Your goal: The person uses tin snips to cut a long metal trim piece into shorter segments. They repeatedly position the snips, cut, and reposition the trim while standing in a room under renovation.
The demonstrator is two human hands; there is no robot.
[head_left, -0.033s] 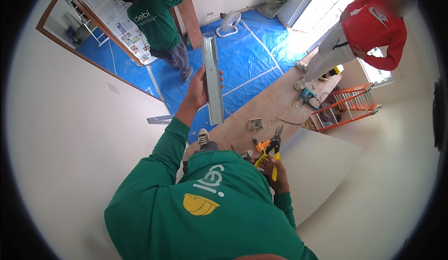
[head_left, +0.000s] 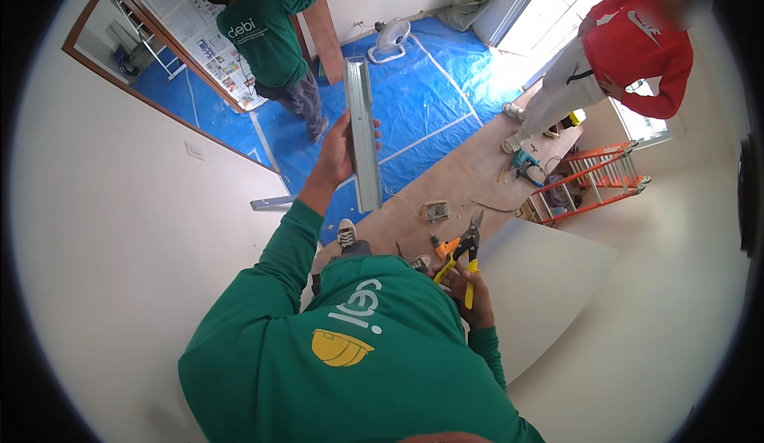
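Grip, L hand: left hand closed round a silver metal channel – thumb along its left edge, fingertips showing past the right edge.
Grip, R hand: right hand wrapped on the yellow handles of a pair of snips; handles spread apart, dark blades pointing far. Can't tell if blades are parted.
Channel: held up in the air, approx. mid-scene, long side running near to far, hollow face partly showing; well apart from snips.
Snips: near, right of channel, in front of an orange drill that sits on the brown floor board.
Floor, near: small metal box on the board, just far of the drill; white panel to the right.
Floor, left: another metal length, partly hidden behind L forearm.
Floor, far: blue sheeting w/ pale tape lines; white fan on it.
Right side: teal power tool on board, orange ladder near it.
Co-workers: one in green top, far left, arm up by a brown plank – other in red top, far right, standing on board.
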